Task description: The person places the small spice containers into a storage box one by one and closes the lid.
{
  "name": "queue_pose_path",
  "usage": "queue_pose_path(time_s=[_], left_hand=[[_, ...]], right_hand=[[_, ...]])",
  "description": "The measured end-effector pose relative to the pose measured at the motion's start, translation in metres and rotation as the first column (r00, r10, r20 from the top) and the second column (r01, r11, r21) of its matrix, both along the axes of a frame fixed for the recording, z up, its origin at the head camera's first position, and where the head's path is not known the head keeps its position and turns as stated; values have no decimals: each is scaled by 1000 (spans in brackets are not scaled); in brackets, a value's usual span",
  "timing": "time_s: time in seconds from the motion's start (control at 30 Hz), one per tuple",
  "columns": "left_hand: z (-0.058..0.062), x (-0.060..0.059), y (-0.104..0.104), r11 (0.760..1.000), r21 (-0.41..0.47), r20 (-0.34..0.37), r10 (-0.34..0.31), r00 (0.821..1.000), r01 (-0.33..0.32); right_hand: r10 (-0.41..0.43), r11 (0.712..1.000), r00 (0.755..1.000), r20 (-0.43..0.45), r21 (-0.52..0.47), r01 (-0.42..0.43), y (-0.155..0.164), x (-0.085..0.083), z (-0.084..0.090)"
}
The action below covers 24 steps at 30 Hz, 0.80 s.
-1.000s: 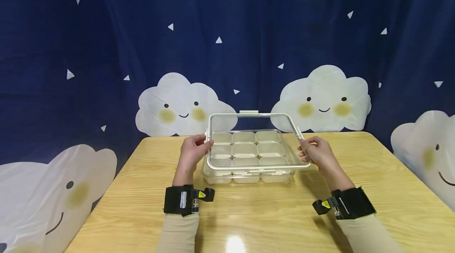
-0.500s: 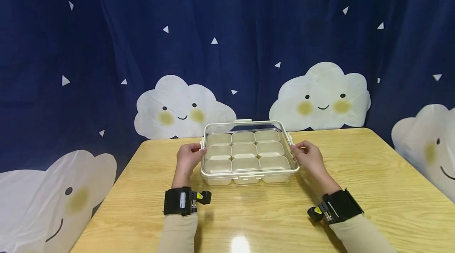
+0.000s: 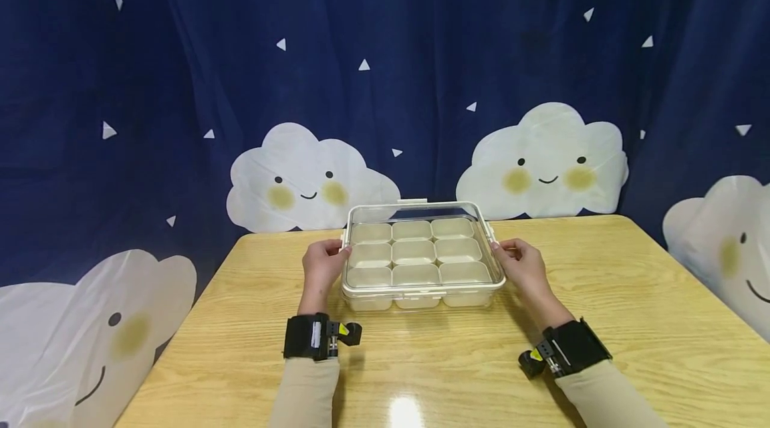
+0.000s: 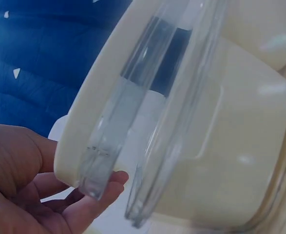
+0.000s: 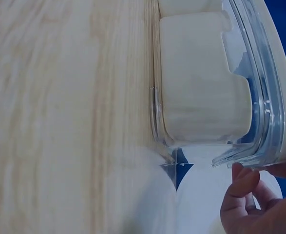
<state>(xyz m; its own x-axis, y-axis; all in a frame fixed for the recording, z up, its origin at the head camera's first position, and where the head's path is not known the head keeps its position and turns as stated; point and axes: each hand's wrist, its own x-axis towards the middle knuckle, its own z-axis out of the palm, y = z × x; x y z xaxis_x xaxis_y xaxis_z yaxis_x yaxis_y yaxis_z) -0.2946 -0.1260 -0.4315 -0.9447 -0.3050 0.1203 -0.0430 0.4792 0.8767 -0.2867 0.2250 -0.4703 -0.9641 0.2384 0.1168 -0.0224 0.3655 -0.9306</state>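
The clear storage box (image 3: 421, 261) sits mid-worktop (image 3: 631, 294), nine cream cups inside. The lid (image 3: 421, 214), tilted up a second ago, now lies flat on it. Left hand (image 3: 323, 265) and right hand (image 3: 521, 262) flank the box, fingers curled onto the lid's side edges, apparently gripping them.

Both arms wear beige long sleeves, left sleeve (image 3: 303, 391) at lower centre-left, right sleeve (image 3: 604, 394) at lower right. Each wrist has a wide black strap (image 3: 301, 337) holding a small black camera unit (image 3: 343, 333) with a yellow sticker; the right strap (image 3: 574, 346) matches it.
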Motion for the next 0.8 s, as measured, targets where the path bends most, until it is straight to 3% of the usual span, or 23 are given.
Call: queue_pose_path(time_s=[0.2,0.8], left_hand=[[-2,-1,-2,1000,-10,39,-5,999,5],[-8,-1,-2,998,-60,37,-1,999,3]], right_hand=[[21,1000,999,35,10,-21,0,-1,-1],[31,997,999,37,75,-34,-1,0,-3]])
